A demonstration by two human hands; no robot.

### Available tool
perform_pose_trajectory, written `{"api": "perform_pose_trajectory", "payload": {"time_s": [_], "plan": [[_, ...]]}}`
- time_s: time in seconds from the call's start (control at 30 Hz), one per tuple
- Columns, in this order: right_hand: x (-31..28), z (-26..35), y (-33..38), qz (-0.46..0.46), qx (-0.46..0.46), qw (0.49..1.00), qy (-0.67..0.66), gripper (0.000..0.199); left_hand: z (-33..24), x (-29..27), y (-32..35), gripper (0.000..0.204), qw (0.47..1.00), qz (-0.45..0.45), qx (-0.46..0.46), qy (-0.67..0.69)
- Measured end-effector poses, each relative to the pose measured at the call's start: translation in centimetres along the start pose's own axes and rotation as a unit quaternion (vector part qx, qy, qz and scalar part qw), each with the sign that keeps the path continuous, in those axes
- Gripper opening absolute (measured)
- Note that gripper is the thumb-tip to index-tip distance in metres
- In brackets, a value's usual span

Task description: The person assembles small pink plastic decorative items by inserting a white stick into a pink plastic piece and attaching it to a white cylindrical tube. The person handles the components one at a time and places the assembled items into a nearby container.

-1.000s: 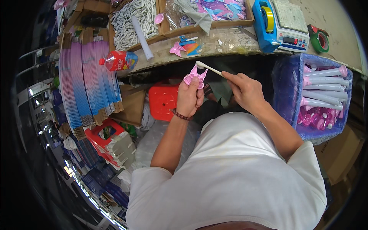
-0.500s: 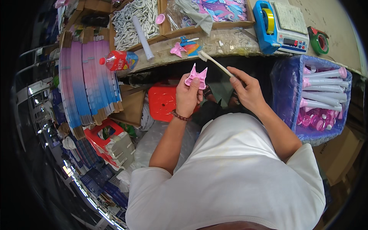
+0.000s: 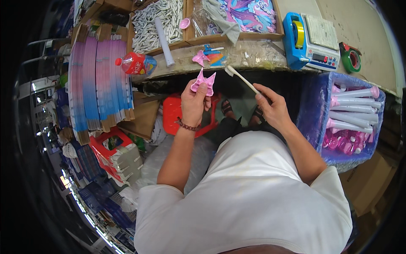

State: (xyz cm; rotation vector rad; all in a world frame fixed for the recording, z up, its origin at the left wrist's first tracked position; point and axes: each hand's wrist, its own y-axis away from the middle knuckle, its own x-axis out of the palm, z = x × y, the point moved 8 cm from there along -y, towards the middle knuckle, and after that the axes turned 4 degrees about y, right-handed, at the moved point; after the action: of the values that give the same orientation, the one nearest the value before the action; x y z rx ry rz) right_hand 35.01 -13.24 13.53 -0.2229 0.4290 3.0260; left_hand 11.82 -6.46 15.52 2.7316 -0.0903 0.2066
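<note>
Between thumb and fingers, my left hand (image 3: 195, 99) pinches a pink plastic part (image 3: 204, 84) with two pointed tips, held in front of the bench edge. My right hand (image 3: 272, 103) grips a long white brush (image 3: 243, 79) by its handle; the bristle end points up and left, a short way from the pink part and not touching it. On the bench just beyond lies another pink plastic part (image 3: 200, 58), beside a small blue and orange printed piece (image 3: 216, 57).
Open cartons hold many small grey-white parts (image 3: 156, 26) and purple-blue printed pieces (image 3: 251, 15). A red-labelled bottle (image 3: 137, 63) stands left, near stacked cardboard sheets (image 3: 99, 80). To the right are a scale (image 3: 320, 42), tape (image 3: 352, 58) and a blue-lined bin (image 3: 311, 106) of white tubes. A red stool (image 3: 171, 114) is below.
My left hand with the pink part has shifted left and a little down in the picture. The brush has moved slightly away from the part. The whole view has shifted somewhat.
</note>
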Motion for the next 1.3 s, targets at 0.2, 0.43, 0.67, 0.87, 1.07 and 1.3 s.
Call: {"api": "perform_pose_trajectory", "payload": {"time_s": [0.2, 0.43, 0.67, 0.87, 1.07, 1.3], "plan": [[-1.1, -0.3, 0.1, -0.018, -0.014, 1.0, 0.019, 0.031, -6.9, -2.5, 1.8, 0.018, 0.962, -0.086, 0.22, -0.136], [-0.8, 1.3, 0.0, -0.009, -0.085, 0.991, 0.105, 0.029, 5.5, -5.8, 2.0, 0.015, 0.986, -0.088, -0.063, -0.124], [2.1, 3.0, 1.5, 0.044, -0.164, 0.962, 0.213, 0.027, 3.9, -2.5, 1.8, 0.019, 0.994, -0.081, -0.067, 0.032], [2.4, 3.8, 2.3, 0.037, -0.201, 0.953, 0.225, 0.029, 4.6, -1.1, 1.9, 0.02, 0.984, -0.061, -0.111, 0.128], [2.1, 3.7, 3.1, 0.018, -0.224, 0.94, 0.258, 0.032, 4.5, 1.0, 2.3, 0.022, 0.97, -0.011, -0.174, 0.169], [0.5, 2.6, 1.6, -0.003, -0.161, 0.943, 0.291, 0.029, 5.0, 1.9, 3.7, 0.018, 0.971, 0.014, -0.169, 0.171]]}}
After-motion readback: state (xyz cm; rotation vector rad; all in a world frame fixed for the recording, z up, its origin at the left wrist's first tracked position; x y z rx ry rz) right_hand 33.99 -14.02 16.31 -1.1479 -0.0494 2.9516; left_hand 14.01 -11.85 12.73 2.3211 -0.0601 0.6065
